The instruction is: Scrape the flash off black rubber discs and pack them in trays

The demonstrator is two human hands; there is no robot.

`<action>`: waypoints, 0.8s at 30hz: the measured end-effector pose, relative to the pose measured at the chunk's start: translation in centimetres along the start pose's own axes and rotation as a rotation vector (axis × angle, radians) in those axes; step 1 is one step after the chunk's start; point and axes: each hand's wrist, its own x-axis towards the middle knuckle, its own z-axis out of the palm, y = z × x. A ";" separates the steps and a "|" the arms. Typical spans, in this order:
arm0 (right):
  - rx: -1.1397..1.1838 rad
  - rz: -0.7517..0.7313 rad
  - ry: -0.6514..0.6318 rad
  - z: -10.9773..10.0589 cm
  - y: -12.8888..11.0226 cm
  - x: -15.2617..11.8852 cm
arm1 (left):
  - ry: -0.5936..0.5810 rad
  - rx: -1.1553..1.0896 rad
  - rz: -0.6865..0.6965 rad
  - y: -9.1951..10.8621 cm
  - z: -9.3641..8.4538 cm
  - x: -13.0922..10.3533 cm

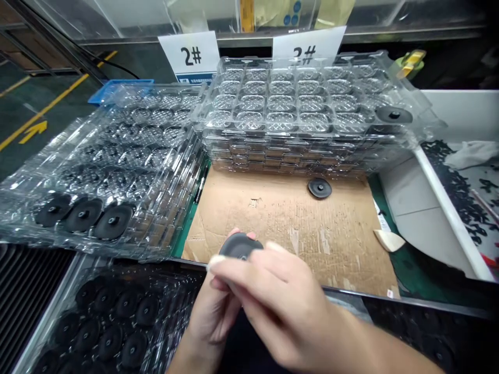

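My left hand [218, 309] is closed around a black, rounded disc-like part [239, 243], held above the front of the cardboard sheet [234, 202]. Across the front of that part lies my right hand [280, 296], its fingers bent and pressed together. Whatever the right fingers pinch, if anything, is hidden and blurred. Another black disc-like part [319, 188], with a small raised centre, lies on the cardboard beyond my hands.
A stack of clear plastic trays [280, 122] stands at the back, one black part [393, 114] in its right corner. More clear trays [156, 208] at left hold several black parts. A white bin [448, 213] of small black pieces is at right, near a pale wedge-shaped piece [390, 240].
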 end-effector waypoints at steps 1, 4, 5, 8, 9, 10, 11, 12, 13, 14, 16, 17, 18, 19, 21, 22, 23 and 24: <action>0.028 0.013 -0.064 -0.5 -0.1 -0.4 | -0.017 -0.011 -0.005 0.2 -0.1 -0.1; -0.068 0.173 -0.117 -2.1 0.1 -1.7 | -0.060 -0.049 -0.021 0.3 -0.8 -0.1; -0.127 0.213 -0.092 -2.4 0.4 -2.0 | -0.078 -0.063 -0.029 0.3 -1.0 0.0; -0.139 0.230 0.002 -2.6 1.8 -2.3 | -0.131 -0.089 -0.081 0.1 -1.0 0.0; -0.075 0.252 0.046 -2.4 2.5 -2.3 | -0.150 -0.092 -0.102 0.2 -0.9 0.0; 0.007 0.309 0.100 -2.1 3.2 -2.5 | -0.165 -0.092 -0.121 0.3 -0.7 -0.1; 0.087 0.392 0.161 -1.8 3.9 -2.8 | -0.180 -0.093 -0.137 0.5 -0.6 -0.2; 0.154 0.493 0.220 -1.4 4.6 -3.2 | -0.195 -0.102 -0.144 0.6 -0.5 -0.2; 0.206 0.593 0.260 -1.0 5.3 -3.7 | -0.209 -0.115 -0.141 0.7 -0.5 -0.3; 0.247 0.674 0.273 -0.5 5.9 -4.4 | -0.220 -0.127 -0.138 0.8 -0.5 -0.3; 0.315 0.771 0.227 0.4 6.6 -5.8 | -0.235 -0.147 -0.124 0.7 -0.6 -0.3; 0.344 0.794 0.189 0.8 6.8 -6.6 | -0.240 -0.158 -0.111 0.5 -0.7 -0.3; 0.366 0.807 0.152 1.2 6.8 -7.2 | -0.242 -0.166 -0.100 0.3 -0.7 -0.3; 0.380 0.815 0.119 1.6 6.8 -7.7 | -0.243 -0.174 -0.091 0.2 -0.7 -0.2; 0.385 0.824 0.071 2.1 6.5 -8.3 | -0.241 -0.181 -0.086 -0.1 -0.7 -0.2; 0.379 0.826 0.054 2.2 6.3 -8.4 | -0.237 -0.178 -0.092 -0.2 -0.6 -0.2; 0.371 0.825 0.043 2.3 6.2 -8.5 | -0.233 -0.174 -0.097 -0.3 -0.5 -0.2; 0.364 0.823 0.035 2.3 6.1 -8.4 | -0.233 -0.170 -0.098 -0.4 -0.5 -0.2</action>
